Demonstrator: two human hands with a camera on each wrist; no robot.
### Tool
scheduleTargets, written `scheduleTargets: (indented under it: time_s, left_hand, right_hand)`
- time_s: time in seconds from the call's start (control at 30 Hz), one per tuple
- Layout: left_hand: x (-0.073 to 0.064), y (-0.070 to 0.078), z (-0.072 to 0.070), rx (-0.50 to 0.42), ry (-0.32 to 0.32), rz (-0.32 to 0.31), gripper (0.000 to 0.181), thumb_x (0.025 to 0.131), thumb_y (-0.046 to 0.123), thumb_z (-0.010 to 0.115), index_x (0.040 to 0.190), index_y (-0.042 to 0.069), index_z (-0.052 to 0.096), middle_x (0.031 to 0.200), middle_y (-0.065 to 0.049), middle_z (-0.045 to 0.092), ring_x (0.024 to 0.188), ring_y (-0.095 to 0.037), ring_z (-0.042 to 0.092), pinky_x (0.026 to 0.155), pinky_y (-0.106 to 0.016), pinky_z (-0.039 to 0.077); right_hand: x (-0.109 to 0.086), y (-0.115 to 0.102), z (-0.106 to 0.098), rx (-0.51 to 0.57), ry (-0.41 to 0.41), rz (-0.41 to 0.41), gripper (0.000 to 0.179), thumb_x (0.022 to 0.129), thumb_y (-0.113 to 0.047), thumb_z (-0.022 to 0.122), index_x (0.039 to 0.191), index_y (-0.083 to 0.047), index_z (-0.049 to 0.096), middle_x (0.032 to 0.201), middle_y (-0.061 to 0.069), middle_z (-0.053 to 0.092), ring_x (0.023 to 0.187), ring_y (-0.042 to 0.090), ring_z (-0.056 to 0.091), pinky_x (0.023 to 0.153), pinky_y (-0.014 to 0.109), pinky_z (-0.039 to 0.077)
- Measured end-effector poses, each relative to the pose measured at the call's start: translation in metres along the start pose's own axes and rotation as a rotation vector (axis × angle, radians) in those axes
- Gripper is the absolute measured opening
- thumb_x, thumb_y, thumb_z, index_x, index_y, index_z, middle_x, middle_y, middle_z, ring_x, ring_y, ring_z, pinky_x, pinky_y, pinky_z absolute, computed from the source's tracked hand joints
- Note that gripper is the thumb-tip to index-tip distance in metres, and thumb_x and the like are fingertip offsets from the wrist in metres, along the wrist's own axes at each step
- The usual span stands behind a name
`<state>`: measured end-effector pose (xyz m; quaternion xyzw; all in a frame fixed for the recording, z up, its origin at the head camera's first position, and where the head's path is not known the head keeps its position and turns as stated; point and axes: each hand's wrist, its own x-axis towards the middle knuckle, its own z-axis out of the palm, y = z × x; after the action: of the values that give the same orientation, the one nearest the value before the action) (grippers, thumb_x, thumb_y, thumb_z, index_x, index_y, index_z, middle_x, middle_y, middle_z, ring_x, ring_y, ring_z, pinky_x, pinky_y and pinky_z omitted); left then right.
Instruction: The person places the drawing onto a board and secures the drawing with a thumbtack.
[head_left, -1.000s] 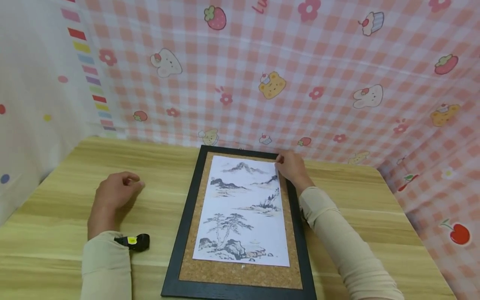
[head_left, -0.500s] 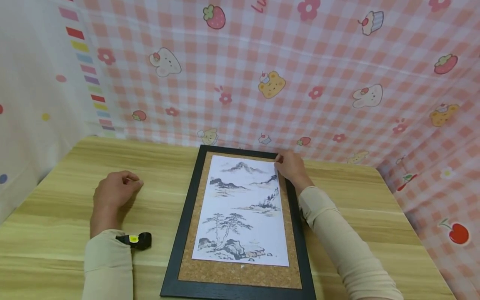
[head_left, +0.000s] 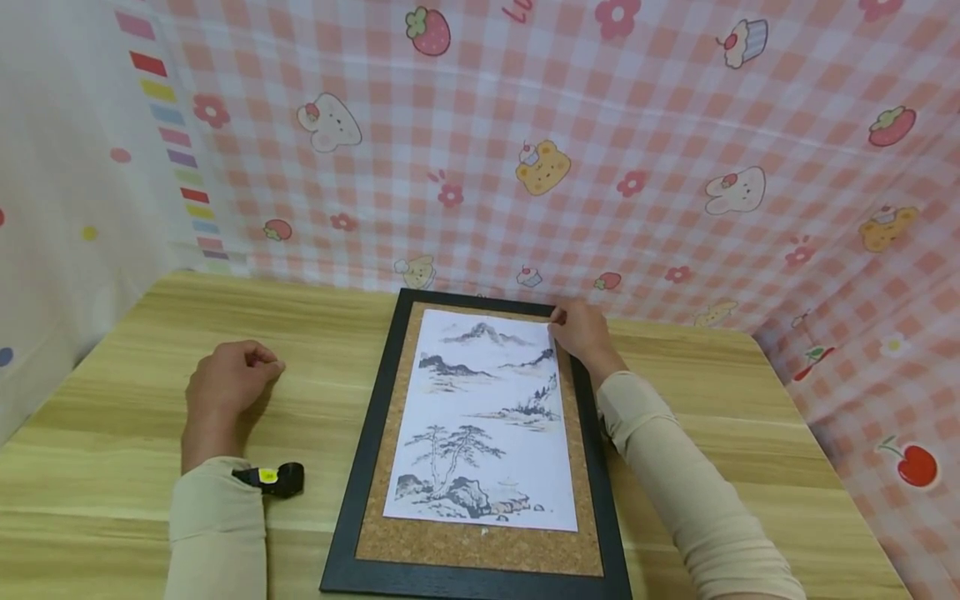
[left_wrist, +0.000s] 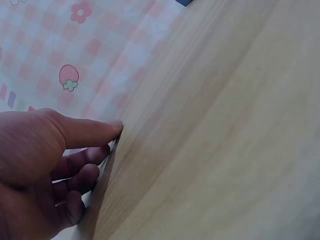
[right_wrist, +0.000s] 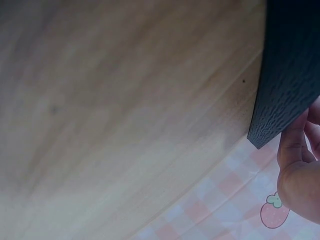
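Observation:
A white sheet of paper [head_left: 487,400] printed with an ink landscape of mountains, pine trees and rocks lies flat on a cork board [head_left: 480,546]. A black frame [head_left: 468,583] runs round the cork. My right hand [head_left: 585,333] has its curled fingertips at the sheet's upper right corner, pinching there, and the corner itself is hidden. Beyond the frame's dark edge [right_wrist: 285,75], the right wrist view shows part of this hand. Left of the frame, my left hand [head_left: 232,379] rests on the table, fingers loosely curled, holding nothing.
The board lies on a wood-grain table [head_left: 322,333], its far edge close to a pink checked cloth [head_left: 480,150] hung behind. More cloth hangs at the left and right sides. A black strap [head_left: 273,479] with a yellow label sits at the left cuff.
Both hands, the sheet and the board stay almost where they were. The left hand's fingers have drawn in slightly. The view shifts a little.

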<state>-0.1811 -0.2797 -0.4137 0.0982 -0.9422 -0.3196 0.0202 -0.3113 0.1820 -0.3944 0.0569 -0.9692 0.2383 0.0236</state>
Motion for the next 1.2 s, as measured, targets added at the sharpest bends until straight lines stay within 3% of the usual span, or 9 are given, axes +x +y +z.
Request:
scheduleTargets:
  time_s: [0.33, 0.53, 0.7, 1.0, 1.2]
  left_hand:
    - [-0.001, 0.004, 0.000, -0.054, 0.037, 0.007, 0.027, 0.098, 0.030, 0.065, 0.105, 0.005, 0.073, 0.106, -0.019, 0.070, 0.096, -0.041, 0.062, 0.076, -0.052, 0.047]
    - [0.000, 0.009, 0.001, -0.137, 0.097, 0.025, 0.025, 0.097, 0.023, 0.067, 0.105, -0.001, 0.073, 0.106, -0.023, 0.071, 0.100, -0.043, 0.063, 0.086, -0.055, 0.048]
    - [-0.001, 0.010, 0.001, -0.168, 0.119, 0.035, 0.023, 0.095, 0.018, 0.070, 0.102, -0.003, 0.073, 0.100, -0.021, 0.073, 0.095, -0.040, 0.065, 0.084, -0.051, 0.049]
    - [0.000, 0.012, -0.001, -0.173, 0.094, 0.008, 0.027, 0.096, 0.023, 0.069, 0.106, -0.002, 0.072, 0.102, -0.021, 0.071, 0.095, -0.036, 0.063, 0.078, -0.042, 0.046]
    - [-0.001, 0.012, -0.001, -0.170, 0.117, 0.022, 0.033, 0.099, 0.029, 0.067, 0.107, -0.002, 0.073, 0.103, -0.021, 0.070, 0.093, -0.034, 0.062, 0.074, -0.038, 0.046]
  right_hand:
    - [0.002, -0.001, 0.001, -0.025, 0.002, -0.015, 0.016, 0.093, -0.005, 0.068, 0.108, -0.001, 0.073, 0.094, 0.011, 0.070, 0.083, 0.027, 0.061, 0.070, 0.037, 0.051]
    - [0.001, -0.001, 0.000, -0.018, 0.005, -0.010, 0.019, 0.094, -0.005, 0.068, 0.112, 0.000, 0.072, 0.096, 0.011, 0.070, 0.085, 0.028, 0.062, 0.071, 0.037, 0.052]
    - [0.000, -0.001, -0.001, -0.009, -0.012, -0.005, 0.021, 0.094, -0.004, 0.068, 0.114, 0.000, 0.072, 0.095, 0.011, 0.069, 0.082, 0.027, 0.061, 0.068, 0.036, 0.052]
    - [-0.001, 0.000, -0.001, 0.002, -0.015, -0.009, 0.037, 0.094, -0.003, 0.067, 0.130, -0.001, 0.066, 0.097, 0.011, 0.068, 0.082, 0.027, 0.061, 0.069, 0.036, 0.052]
    - [-0.001, 0.000, -0.001, 0.001, -0.011, -0.015, 0.032, 0.094, -0.003, 0.067, 0.126, -0.001, 0.069, 0.095, 0.011, 0.068, 0.080, 0.027, 0.061, 0.067, 0.036, 0.052]
